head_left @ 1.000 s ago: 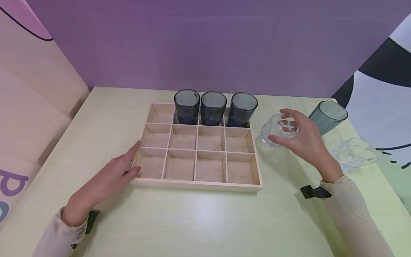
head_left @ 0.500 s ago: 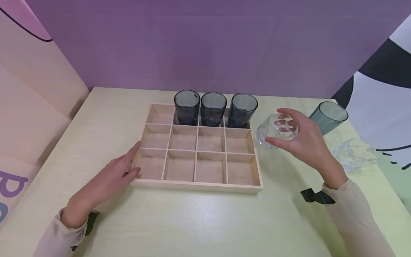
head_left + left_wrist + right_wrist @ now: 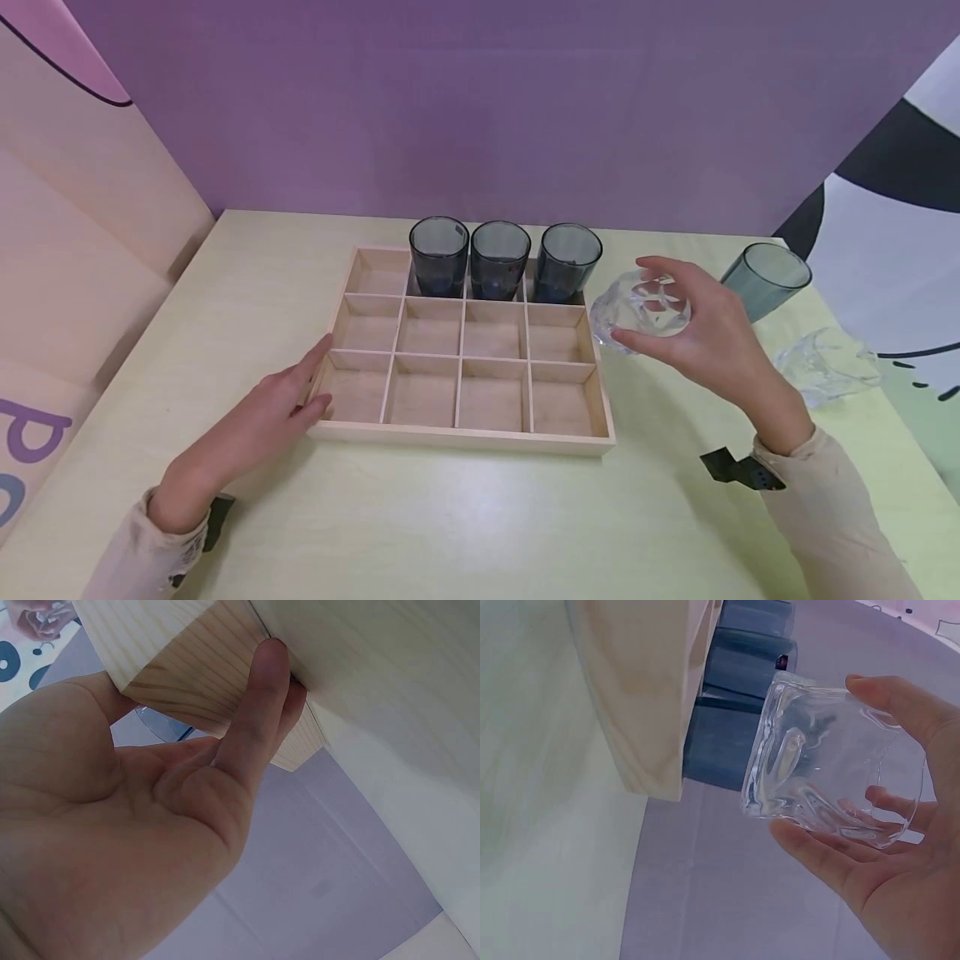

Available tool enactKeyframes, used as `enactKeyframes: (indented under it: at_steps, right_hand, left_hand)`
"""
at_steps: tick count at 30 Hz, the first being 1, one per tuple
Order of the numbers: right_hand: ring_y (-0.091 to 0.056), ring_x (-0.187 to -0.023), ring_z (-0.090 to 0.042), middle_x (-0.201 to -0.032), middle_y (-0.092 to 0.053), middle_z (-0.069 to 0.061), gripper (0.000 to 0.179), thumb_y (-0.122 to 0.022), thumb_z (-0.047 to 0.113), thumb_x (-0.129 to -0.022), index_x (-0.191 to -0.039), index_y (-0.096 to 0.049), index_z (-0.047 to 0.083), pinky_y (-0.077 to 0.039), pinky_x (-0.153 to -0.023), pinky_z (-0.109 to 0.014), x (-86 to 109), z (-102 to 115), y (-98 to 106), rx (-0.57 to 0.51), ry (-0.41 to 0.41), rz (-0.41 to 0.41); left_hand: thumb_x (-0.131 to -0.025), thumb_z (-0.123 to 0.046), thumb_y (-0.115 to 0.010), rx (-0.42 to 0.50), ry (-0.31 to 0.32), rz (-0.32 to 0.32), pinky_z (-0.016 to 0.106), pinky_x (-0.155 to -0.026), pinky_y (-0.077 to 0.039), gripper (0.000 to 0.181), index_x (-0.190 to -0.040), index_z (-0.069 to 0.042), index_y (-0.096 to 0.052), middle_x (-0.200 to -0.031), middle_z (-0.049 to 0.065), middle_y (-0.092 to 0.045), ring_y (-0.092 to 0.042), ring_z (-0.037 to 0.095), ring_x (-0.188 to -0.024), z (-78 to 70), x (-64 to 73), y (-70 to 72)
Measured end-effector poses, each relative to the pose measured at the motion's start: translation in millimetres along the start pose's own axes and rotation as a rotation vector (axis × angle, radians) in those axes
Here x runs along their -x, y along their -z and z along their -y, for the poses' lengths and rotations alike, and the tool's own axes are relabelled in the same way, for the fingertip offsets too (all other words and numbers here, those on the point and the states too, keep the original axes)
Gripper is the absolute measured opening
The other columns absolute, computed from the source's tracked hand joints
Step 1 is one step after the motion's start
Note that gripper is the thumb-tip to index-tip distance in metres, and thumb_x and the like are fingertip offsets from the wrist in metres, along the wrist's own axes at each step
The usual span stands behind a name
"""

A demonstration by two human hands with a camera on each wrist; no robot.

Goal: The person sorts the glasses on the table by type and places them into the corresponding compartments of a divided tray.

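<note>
Dark glasses (image 3: 501, 260), 3, stand in 1 wooden box (image 3: 457, 437). Beside it, the right hand (image 3: 711, 337) grips 1 clear tumbler (image 3: 618, 312) near 1 teal glass (image 3: 759, 283) and 1 clear glass (image 3: 825, 371). Only the left wrist view shows 2 extended fingers (image 3: 253, 724) of the left hand (image 3: 251, 425) along the box.

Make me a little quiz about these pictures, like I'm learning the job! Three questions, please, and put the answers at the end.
1. How many dark glasses stand in the back row of the wooden tray?

2. True or false: the left hand touches the left side of the wooden tray.

3. What does the right hand hold?
A) the wooden tray
B) a clear glass
C) one of the dark glasses

Key:
1. Three.
2. True.
3. B, a clear glass, held between thumb and fingers.
</note>
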State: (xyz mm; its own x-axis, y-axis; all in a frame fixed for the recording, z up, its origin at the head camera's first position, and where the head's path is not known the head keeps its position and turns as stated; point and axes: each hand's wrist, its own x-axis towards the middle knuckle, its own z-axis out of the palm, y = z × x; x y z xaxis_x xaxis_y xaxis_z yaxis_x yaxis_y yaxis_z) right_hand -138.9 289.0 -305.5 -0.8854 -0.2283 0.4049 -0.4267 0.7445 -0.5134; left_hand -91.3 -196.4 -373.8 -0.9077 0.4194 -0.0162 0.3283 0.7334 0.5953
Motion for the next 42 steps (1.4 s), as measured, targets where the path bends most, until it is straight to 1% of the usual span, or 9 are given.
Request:
enactKeyframes:
  at_steps: [2,9,15,18,21,25,32,38,42]
  right_hand:
    - [-0.063,-0.102,-0.022,-0.125,-0.063,-0.003,0.082,-0.095,0.023,-0.066,-0.139,-0.057,0.024,-0.040,-0.083,-0.010,-0.5,3.3,-0.2,-0.003,0.013,-0.005]
    - [-0.063,-0.103,-0.021,-0.121,-0.066,-0.002,0.083,-0.095,0.021,-0.064,-0.138,-0.059,0.023,-0.040,-0.083,-0.014,-5.8,15.5,-3.8,0.008,0.081,-0.022]
    - [-0.060,-0.101,-0.015,-0.115,-0.066,-0.002,0.085,-0.095,0.022,-0.064,-0.140,-0.057,0.021,-0.043,-0.085,-0.020,-12.3,26.7,-8.9,0.006,0.115,0.001]
    - [-0.060,-0.099,-0.011,-0.114,-0.066,0.000,0.085,-0.095,0.023,-0.065,-0.141,-0.056,0.022,-0.043,-0.086,-0.021,-16.1,31.6,-12.0,-0.001,0.126,0.013]
    - [-0.061,-0.100,-0.012,-0.117,-0.065,0.001,0.085,-0.095,0.022,-0.065,-0.141,-0.056,0.021,-0.043,-0.087,-0.020,-19.9,35.2,-15.9,-0.019,0.135,0.024]
    - [-0.062,-0.104,-0.015,-0.120,-0.065,0.001,0.086,-0.095,0.022,-0.064,-0.141,-0.056,0.020,-0.044,-0.087,-0.022,-25.5,38.1,-22.1,-0.032,0.162,0.027]
    - [-0.064,-0.097,-0.018,-0.117,-0.064,-0.002,0.085,-0.094,0.024,-0.067,-0.142,-0.054,0.020,-0.048,-0.087,-0.042,-37.5,46.4,-34.7,-0.078,0.158,0.070]
    - [-0.059,-0.109,-0.019,-0.124,-0.063,-0.001,0.084,-0.093,0.027,-0.069,-0.142,-0.053,0.018,-0.049,-0.091,-0.045,-46.4,53.3,-49.8,-0.108,0.148,0.117]
    - [-0.058,-0.109,-0.020,-0.126,-0.061,-0.003,0.086,-0.093,0.027,-0.068,-0.143,-0.053,0.013,-0.048,-0.092,-0.045,-51.5,57.9,-62.8,-0.128,0.179,0.139]
  left_hand:
    - [-0.102,-0.014,-0.055,0.005,-0.006,0.001,0.041,-0.086,-0.044,0.073,-0.160,-0.004,-0.011,-0.082,-0.010,-0.062,-0.054,0.007,-0.075,0.6,0.5,-0.4]
    - [-0.102,-0.014,-0.055,-0.011,-0.009,-0.004,0.039,-0.082,-0.043,0.073,-0.160,-0.004,-0.011,-0.078,-0.008,-0.057,-0.050,0.007,-0.070,0.8,1.1,-0.4]
    - [-0.102,-0.013,-0.055,-0.015,-0.007,-0.004,0.035,-0.078,-0.042,0.073,-0.160,-0.004,-0.011,-0.075,-0.009,-0.054,-0.047,0.006,-0.065,0.3,1.7,0.1]
    - [-0.102,-0.012,-0.054,-0.010,-0.012,-0.002,0.034,-0.077,-0.042,0.073,-0.160,-0.003,-0.011,-0.074,-0.008,-0.053,-0.047,0.005,-0.065,-0.5,1.8,0.2]
    - [-0.102,-0.012,-0.054,-0.006,-0.012,0.000,0.034,-0.077,-0.042,0.073,-0.160,-0.004,-0.010,-0.073,-0.008,-0.052,-0.046,0.005,-0.064,-1.3,1.7,0.2]
    - [-0.102,-0.013,-0.054,0.003,-0.003,0.005,0.033,-0.076,-0.042,0.073,-0.160,-0.005,-0.010,-0.071,-0.007,-0.049,-0.045,0.005,-0.062,-1.6,0.1,-0.7]
    - [-0.103,-0.014,-0.054,0.005,0.006,0.007,0.034,-0.076,-0.042,0.073,-0.160,-0.004,-0.011,-0.072,-0.007,-0.050,-0.046,0.006,-0.065,-4.2,-0.4,-1.5]
    - [-0.102,-0.013,-0.054,-0.001,0.005,0.003,0.036,-0.078,-0.043,0.072,-0.160,-0.003,-0.011,-0.074,-0.008,-0.054,-0.049,0.007,-0.069,-3.9,0.9,-0.2]
    - [-0.102,-0.013,-0.054,-0.007,0.011,-0.002,0.036,-0.079,-0.043,0.073,-0.160,-0.004,-0.011,-0.077,-0.009,-0.057,-0.051,0.008,-0.072,-2.2,1.3,0.4]
